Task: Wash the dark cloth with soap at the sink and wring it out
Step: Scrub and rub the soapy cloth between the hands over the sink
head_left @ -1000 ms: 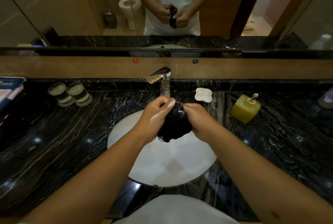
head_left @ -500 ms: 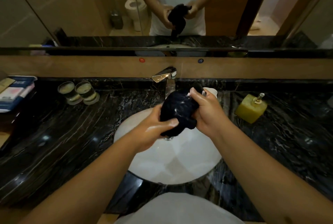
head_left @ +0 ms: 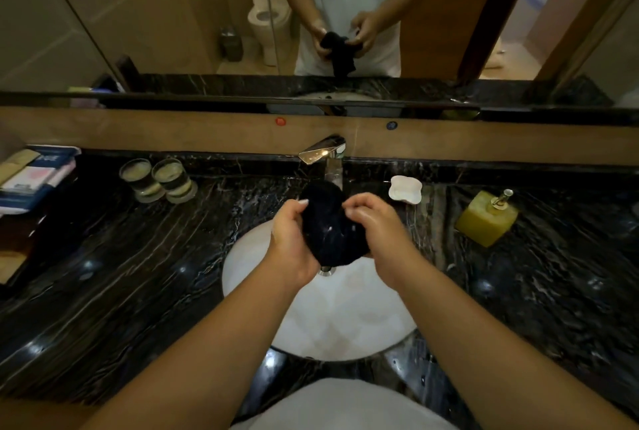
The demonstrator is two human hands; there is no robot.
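The dark cloth (head_left: pixel 330 225) is bunched into a wet lump with a few specks of foam, held above the white round sink (head_left: pixel 345 319). My left hand (head_left: pixel 292 239) grips its left side, thumb tip over the top edge. My right hand (head_left: pixel 377 225) grips its right side with curled fingers. The cloth hangs just in front of the chrome tap (head_left: pixel 325 153). No running water shows. The yellow soap dispenser (head_left: pixel 485 217) stands on the counter to the right.
A white soap dish (head_left: pixel 405 189) sits right of the tap. Two glass cups (head_left: pixel 155 180) stand at the back left, with folded packets (head_left: pixel 31 173) at the far left. The black marble counter (head_left: pixel 121 274) surrounds the sink. A mirror above reflects me.
The cloth has shifted between my hands, first lifted by the right hand, now held side by side and lower over the sink. The view has shifted slightly to the left.
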